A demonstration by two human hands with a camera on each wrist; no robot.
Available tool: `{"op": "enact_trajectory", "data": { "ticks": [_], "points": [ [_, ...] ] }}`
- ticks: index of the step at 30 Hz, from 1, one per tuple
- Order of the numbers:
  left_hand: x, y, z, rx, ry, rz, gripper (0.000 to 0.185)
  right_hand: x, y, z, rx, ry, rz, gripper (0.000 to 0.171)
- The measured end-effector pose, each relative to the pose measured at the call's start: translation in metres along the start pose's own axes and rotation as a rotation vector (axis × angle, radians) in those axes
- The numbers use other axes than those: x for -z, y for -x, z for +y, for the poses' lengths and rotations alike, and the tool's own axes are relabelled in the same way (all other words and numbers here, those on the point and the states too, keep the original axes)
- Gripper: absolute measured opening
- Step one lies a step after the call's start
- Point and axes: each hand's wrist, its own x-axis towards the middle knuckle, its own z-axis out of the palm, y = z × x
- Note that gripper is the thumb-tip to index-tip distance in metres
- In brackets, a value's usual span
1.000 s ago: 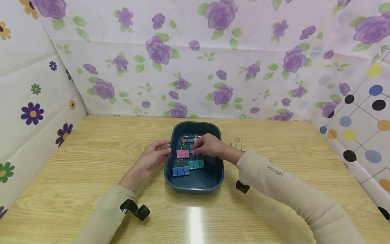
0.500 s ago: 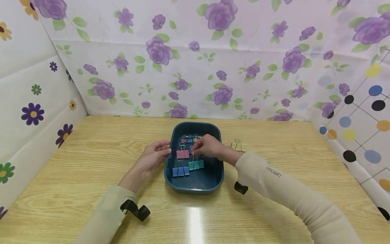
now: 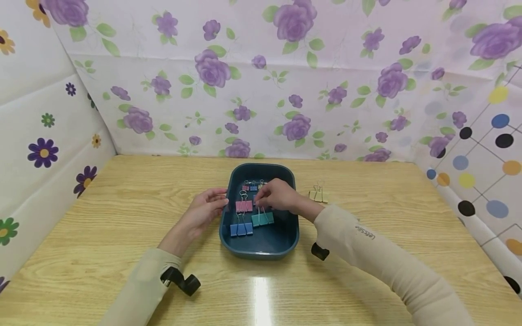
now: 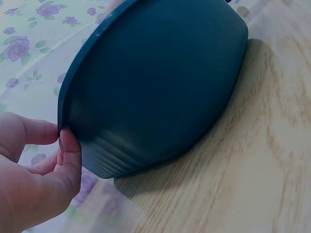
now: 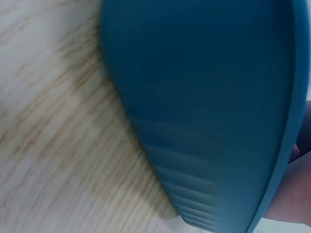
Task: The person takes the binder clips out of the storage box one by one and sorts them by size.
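A dark teal tray (image 3: 259, 246) sits mid-table and holds several binder clips: a pink one (image 3: 244, 206), a blue one (image 3: 241, 229), a green one (image 3: 263, 219) and small ones (image 3: 253, 185) at the back. My right hand (image 3: 277, 195) reaches into the tray, its curled fingertips pinching a bluish clip (image 3: 256, 199) that is mostly hidden beneath them. My left hand (image 3: 205, 209) holds the tray's left rim. In the left wrist view the thumb (image 4: 68, 155) presses the tray wall (image 4: 160, 87) just under the rim. The right wrist view shows only the blurred tray wall (image 5: 209, 107).
A beige binder clip (image 3: 318, 194) lies on the wooden table (image 3: 102, 213) just right of the tray. Flowered panels close off the left and back sides, and a dotted panel (image 3: 481, 149) closes the right. Bare tabletop lies on both sides and in front.
My right forearm has drawn slightly left and nearer; the right hand stays over the same clip. The left hand and the tray have not moved.
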Motion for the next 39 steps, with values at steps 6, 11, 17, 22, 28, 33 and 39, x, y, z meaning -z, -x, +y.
{"op": "enact_trajectory", "data": {
  "ticks": [6, 11, 17, 22, 28, 33, 39],
  "points": [
    [0.0, -0.001, -0.001, 0.003, 0.006, 0.002, 0.04, 0.008, 0.0, 0.001, 0.02, -0.04, 0.039, 0.012],
    [0.0, 0.0, 0.0, 0.003, 0.014, -0.002, 0.041, 0.015, 0.002, -0.002, 0.012, -0.119, 0.059, 0.012],
    [0.0, 0.001, 0.001, 0.007, 0.015, 0.0, 0.04, 0.022, 0.006, -0.002, 0.0, -0.164, 0.076, 0.015],
    [0.0, 0.001, 0.002, 0.016, 0.01, 0.004, 0.04, 0.031, 0.008, -0.001, -0.012, -0.166, 0.099, 0.019],
    [-0.001, 0.001, 0.002, 0.025, 0.008, 0.006, 0.041, 0.046, 0.012, 0.002, -0.027, -0.189, 0.131, 0.021],
    [-0.001, 0.0, 0.001, 0.026, -0.003, 0.012, 0.04, 0.059, 0.013, 0.008, -0.039, -0.209, 0.165, 0.021],
    [-0.001, -0.001, 0.0, 0.027, -0.005, 0.013, 0.04, 0.075, 0.015, 0.023, -0.064, -0.278, 0.191, 0.025]
  ]
}}
